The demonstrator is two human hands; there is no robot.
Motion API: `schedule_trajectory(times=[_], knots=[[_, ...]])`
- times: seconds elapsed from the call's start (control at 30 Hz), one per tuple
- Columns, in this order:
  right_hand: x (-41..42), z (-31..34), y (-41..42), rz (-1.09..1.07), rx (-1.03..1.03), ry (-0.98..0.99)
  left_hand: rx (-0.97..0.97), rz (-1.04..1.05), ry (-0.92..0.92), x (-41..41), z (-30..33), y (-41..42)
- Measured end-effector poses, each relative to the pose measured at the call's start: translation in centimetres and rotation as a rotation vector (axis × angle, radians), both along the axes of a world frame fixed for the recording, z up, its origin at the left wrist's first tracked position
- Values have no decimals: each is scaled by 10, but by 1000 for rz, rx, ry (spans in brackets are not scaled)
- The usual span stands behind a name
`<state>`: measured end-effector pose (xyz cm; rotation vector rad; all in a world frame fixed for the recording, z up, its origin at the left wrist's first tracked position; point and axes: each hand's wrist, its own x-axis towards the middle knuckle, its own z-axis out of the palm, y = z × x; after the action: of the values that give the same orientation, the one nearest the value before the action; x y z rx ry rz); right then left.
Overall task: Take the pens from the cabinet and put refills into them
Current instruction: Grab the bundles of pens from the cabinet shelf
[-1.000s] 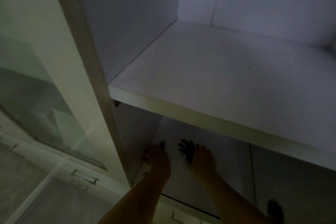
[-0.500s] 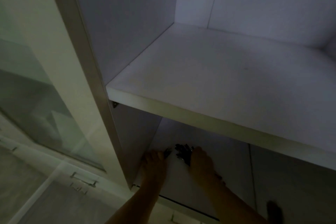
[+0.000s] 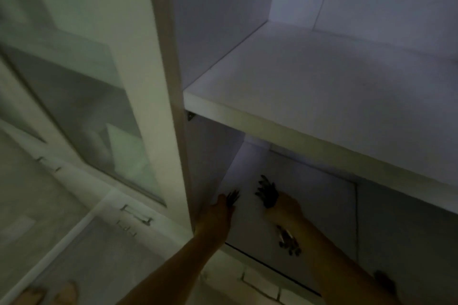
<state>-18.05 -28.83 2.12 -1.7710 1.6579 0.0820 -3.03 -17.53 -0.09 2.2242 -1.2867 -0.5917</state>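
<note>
**Pens in hand, still inside the cabinet**

Early in the task, by the look of it. Left hand (image 3: pixel 218 215) curled round a few dark pens (image 3: pixel 233 197); right hand (image 3: pixel 285 208) gripping a thicker bundle (image 3: pixel 266 190), tips fanned forward and back ends (image 3: pixel 288 240) poking out behind the wrist. Both hands low on the bottom shelf (image 3: pixel 309 205), near each other but not touching. No refills visible; nothing fitted yet.

Tight on the left: cabinet side panel (image 3: pixel 173 82) just beside the left hand. Overhead, upper shelf (image 3: pixel 322 96) with its front edge above the knuckles. Open room only toward the body, out past the shelf lip. Too dim to count pens.
</note>
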Motion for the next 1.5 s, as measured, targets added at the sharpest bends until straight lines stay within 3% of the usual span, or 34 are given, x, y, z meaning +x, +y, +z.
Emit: schedule_trajectory(times=[0.1, 0.23, 0.37, 0.57, 0.73, 0.93, 1.2, 1.5], knots=[[1, -2, 0, -225, 263, -288, -36, 18, 96, 0, -2, 21], [3, 8, 22, -355, 327, -478, -45, 88, 313, 3, 0, 53], [12, 24, 56, -310, 308, -460, -63, 134, 519, 12, -5, 92], [24, 25, 141, -176, 302, -412, -78, 308, 635, 37, -20, 182], [61, 10, 243, -65, 330, -407, -125, 546, 700, 70, -28, 304], [149, -7, 385, 235, 388, -342, -241, 922, 789, 104, -29, 495], [244, -27, 585, 721, 417, -156, -379, 1414, 670, 96, -46, 747], [315, -37, 802, 1248, 436, 37, -657, 2014, 681, 36, -72, 936]])
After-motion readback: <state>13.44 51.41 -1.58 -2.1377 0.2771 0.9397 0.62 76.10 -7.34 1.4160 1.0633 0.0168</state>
